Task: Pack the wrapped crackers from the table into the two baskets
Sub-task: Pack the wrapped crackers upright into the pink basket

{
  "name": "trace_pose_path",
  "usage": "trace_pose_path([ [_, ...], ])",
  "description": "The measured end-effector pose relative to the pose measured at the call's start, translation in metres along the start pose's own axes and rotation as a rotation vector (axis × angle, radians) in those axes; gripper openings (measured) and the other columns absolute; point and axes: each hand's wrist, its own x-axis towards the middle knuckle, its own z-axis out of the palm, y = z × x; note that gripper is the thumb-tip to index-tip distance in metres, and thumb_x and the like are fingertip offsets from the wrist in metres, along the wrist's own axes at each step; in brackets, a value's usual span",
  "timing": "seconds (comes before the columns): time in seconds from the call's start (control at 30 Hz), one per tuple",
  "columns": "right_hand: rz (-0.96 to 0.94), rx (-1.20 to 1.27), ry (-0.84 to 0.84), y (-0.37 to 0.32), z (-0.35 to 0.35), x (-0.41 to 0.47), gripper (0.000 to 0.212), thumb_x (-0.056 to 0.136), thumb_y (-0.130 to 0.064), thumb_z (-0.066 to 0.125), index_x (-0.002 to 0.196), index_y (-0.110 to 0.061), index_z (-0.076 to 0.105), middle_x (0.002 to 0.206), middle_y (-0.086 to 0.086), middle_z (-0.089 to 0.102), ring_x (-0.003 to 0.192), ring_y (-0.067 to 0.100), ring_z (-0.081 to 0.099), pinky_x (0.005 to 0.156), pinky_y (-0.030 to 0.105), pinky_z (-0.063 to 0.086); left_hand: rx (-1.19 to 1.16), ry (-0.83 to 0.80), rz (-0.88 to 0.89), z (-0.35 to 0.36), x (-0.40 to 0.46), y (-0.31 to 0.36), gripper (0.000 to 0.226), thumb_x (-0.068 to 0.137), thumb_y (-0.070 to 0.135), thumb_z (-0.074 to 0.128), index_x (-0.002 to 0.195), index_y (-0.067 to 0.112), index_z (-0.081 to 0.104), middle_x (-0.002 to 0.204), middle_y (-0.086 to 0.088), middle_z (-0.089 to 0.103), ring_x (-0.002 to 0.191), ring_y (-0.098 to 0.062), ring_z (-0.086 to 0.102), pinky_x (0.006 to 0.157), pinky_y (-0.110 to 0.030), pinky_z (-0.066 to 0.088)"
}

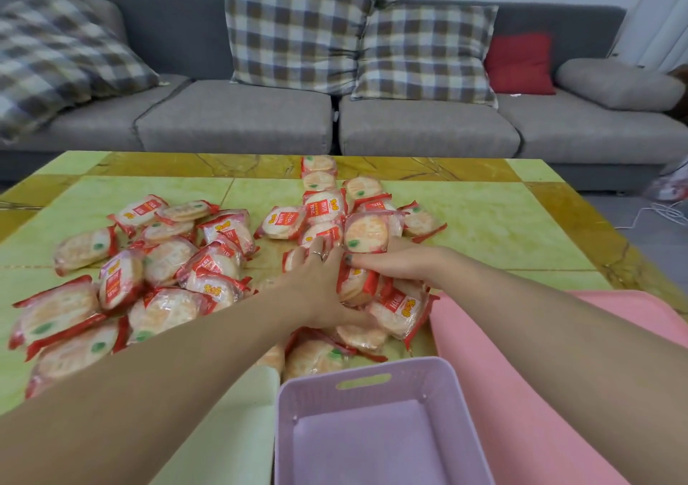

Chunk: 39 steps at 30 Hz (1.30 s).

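Both hands meet over the heap: the right hand (387,261) clasps several wrapped crackers (366,237), the left hand (320,283) cups packets beside it, above the empty lilac basket (376,384) on the table (484,224); slick wrappers could slide from so loose an armful

Home living room.
Grey sofa (238,112) w/ plaid cushions (298,26) and a red pillow (519,64) behind a low marble-pattern coffee table (484,216).
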Motion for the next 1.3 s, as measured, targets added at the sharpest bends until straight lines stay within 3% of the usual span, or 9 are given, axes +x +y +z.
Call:
trace_pose_path([
  [0.13, 0.019, 0.043, -0.032, 0.006, 0.003, 0.003, 0.083, 0.055, -0.087, 0.063, 0.110, -0.025, 0.070, 0.091, 0.001, 0.077, 0.078, 0.023, 0.075, 0.079, 0.043, 0.063, 0.039, -0.048, 0.045, 0.004, -0.010, -0.003, 0.144, 0.057, 0.080, 0.075, 0.158, 0.032, -0.016, 0.165, -0.002, -0.025, 0.152, -0.036, -0.021, 0.119, -0.056, 0.019],
  [0.37, 0.068, 0.050, -0.131, -0.001, -0.002, 0.000, 0.078, 0.052, -0.081, 0.071, 0.104, -0.023, 0.076, 0.090, 0.002, 0.079, 0.085, 0.025, 0.076, 0.086, 0.043, 0.060, 0.040, 0.045, 0.087, 0.009, -0.014, -0.009, 0.137, 0.060, 0.080, 0.073, 0.159, 0.032, -0.008, 0.167, 0.002, -0.019, 0.154, -0.032, -0.012, 0.117, -0.053, 0.027],
  [0.53, 0.094, 0.087, -0.136, -0.006, -0.009, -0.013, 0.064, 0.057, -0.058, 0.078, 0.103, -0.014, 0.072, 0.087, 0.004, 0.079, 0.068, 0.022, 0.071, 0.055, 0.027, 0.046, -0.005, 0.146, 0.172, 0.003, -0.011, -0.013, 0.113, 0.065, 0.071, 0.076, 0.154, 0.036, 0.017, 0.165, 0.004, 0.007, 0.150, -0.025, 0.020, 0.109, -0.046, 0.042],
  [0.67, 0.041, 0.183, -0.060, -0.009, -0.017, -0.032, 0.032, 0.074, -0.048, 0.073, 0.085, -0.018, 0.071, 0.074, 0.005, 0.076, 0.058, 0.021, 0.058, 0.047, 0.023, 0.032, -0.140, 0.253, 0.248, -0.011, -0.011, -0.005, 0.080, 0.072, 0.055, 0.078, 0.138, 0.033, 0.039, 0.138, 0.007, 0.044, 0.114, -0.019, 0.057, 0.084, -0.038, 0.052],
  [0.77, 0.007, 0.293, 0.006, -0.014, -0.028, -0.054, 0.018, 0.082, -0.037, 0.072, 0.084, -0.020, 0.069, 0.068, -0.001, 0.074, 0.048, 0.012, 0.061, 0.045, 0.019, 0.036, -0.155, 0.278, 0.301, -0.029, -0.022, 0.004, 0.068, 0.075, 0.055, 0.076, 0.131, 0.034, 0.043, 0.129, 0.010, 0.050, 0.106, -0.017, 0.059, 0.081, -0.039, 0.052],
  [0.97, -0.040, 0.462, 0.044, -0.040, -0.056, -0.119, 0.019, 0.088, -0.033, 0.072, 0.084, -0.015, 0.067, 0.061, 0.001, 0.068, 0.040, 0.010, 0.058, 0.037, 0.016, 0.038, -0.150, 0.390, 0.343, -0.075, -0.065, 0.020, 0.069, 0.074, 0.050, 0.074, 0.133, 0.034, 0.042, 0.129, 0.005, 0.052, 0.111, -0.023, 0.058, 0.086, -0.045, 0.052],
  [1.17, -0.105, 0.511, -0.084, -0.053, -0.047, -0.203, 0.023, 0.094, -0.035, 0.064, 0.108, -0.018, 0.070, 0.101, 0.009, 0.075, 0.085, 0.023, 0.073, 0.064, 0.028, 0.056, -0.103, 0.477, 0.324, -0.092, -0.155, 0.034, 0.069, 0.070, 0.057, 0.071, 0.130, 0.038, 0.042, 0.122, 0.012, 0.053, 0.106, -0.018, 0.058, 0.076, -0.037, 0.049],
  [1.23, -0.100, 0.487, -0.114, -0.044, -0.024, -0.221, 0.026, 0.095, -0.034, 0.062, 0.116, -0.020, 0.068, 0.107, 0.009, 0.075, 0.098, 0.025, 0.072, 0.080, 0.036, 0.057, -0.108, 0.410, 0.316, -0.077, -0.187, 0.035, 0.074, 0.063, 0.066, 0.064, 0.129, 0.040, 0.041, 0.120, 0.012, 0.054, 0.106, -0.018, 0.058, 0.079, -0.038, 0.051],
  [1.3, -0.078, 0.454, -0.126, -0.032, 0.004, -0.239, 0.027, 0.093, -0.032, 0.061, 0.116, -0.019, 0.069, 0.101, 0.008, 0.075, 0.094, 0.026, 0.070, 0.084, 0.042, 0.056, -0.136, 0.310, 0.324, -0.056, -0.217, 0.037, 0.081, 0.057, 0.071, 0.056, 0.130, 0.042, 0.036, 0.121, 0.011, 0.055, 0.109, -0.020, 0.059, 0.084, -0.041, 0.052],
])
